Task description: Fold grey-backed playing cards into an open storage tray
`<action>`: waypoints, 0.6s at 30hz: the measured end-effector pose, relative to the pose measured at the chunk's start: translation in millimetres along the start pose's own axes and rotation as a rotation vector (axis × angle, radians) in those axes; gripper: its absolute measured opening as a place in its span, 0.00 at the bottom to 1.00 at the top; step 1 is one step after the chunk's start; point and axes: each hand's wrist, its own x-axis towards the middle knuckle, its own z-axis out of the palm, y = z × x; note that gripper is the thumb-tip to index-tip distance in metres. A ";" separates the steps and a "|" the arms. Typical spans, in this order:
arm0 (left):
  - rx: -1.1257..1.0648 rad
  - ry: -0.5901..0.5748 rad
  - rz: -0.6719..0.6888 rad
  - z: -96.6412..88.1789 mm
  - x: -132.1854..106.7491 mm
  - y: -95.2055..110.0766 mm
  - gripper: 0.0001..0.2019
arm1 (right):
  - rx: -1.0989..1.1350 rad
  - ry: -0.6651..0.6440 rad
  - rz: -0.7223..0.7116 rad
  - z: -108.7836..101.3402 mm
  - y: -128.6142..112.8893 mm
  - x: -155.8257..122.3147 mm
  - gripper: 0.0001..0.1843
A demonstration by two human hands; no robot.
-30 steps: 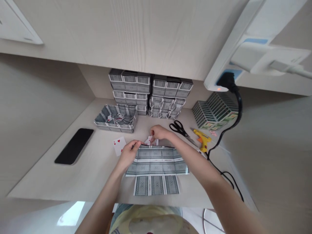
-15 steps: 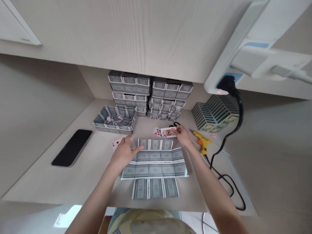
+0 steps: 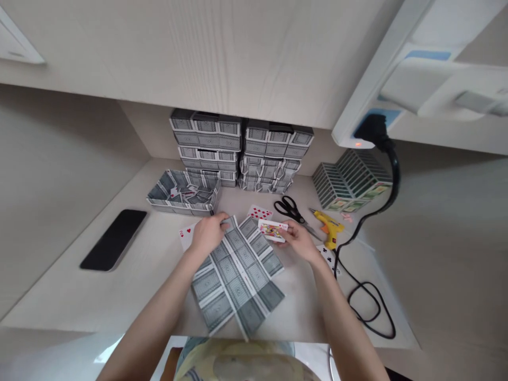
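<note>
A flat sheet of joined playing cards [image 3: 238, 267], grey patterned backs up, lies turned at a slant on the desk. My left hand [image 3: 209, 233] pinches its upper left corner between thumb and fingers. In my right hand [image 3: 300, 239] is a face-up playing card [image 3: 272, 230] with a red court figure, held at its right end just above the sheet's upper right part. A red diamonds card [image 3: 260, 212] lies behind it. Partly under my left hand rests a two of hearts [image 3: 186, 236]. Black scissors [image 3: 291, 209] lie beyond my right hand.
A card-built tray [image 3: 182, 209] with loose cards stands at the back left, before stacked card boxes [image 3: 210, 140]. A phone [image 3: 114, 239] lies left. On the right are a yellow glue gun [image 3: 330, 227], its black cable, a clubs card [image 3: 326, 256] and card packs [image 3: 349, 182].
The joined sheet has turned from square to slanted, with my left hand now gripping its corner. My right hand has brought the court card nearer, exposing the scissors.
</note>
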 end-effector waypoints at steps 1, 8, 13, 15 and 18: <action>0.015 -0.001 0.037 2.1 3.8 2.6 0.13 | 0.029 0.085 -0.028 -0.7 -1.2 1.6 0.17; 0.117 0.144 0.220 17.9 8.7 30.8 0.11 | 0.250 0.166 -0.206 22.8 -19.1 20.6 0.19; 0.074 0.163 0.239 28.8 8.2 30.5 0.09 | 0.249 0.180 -0.122 44.9 2.4 33.6 0.18; 0.034 0.172 0.257 32.1 10.1 25.3 0.10 | 0.254 0.234 -0.125 45.7 15.6 35.8 0.18; -0.004 0.180 0.266 37.2 14.5 17.9 0.10 | 0.228 0.265 -0.145 43.6 29.3 36.0 0.16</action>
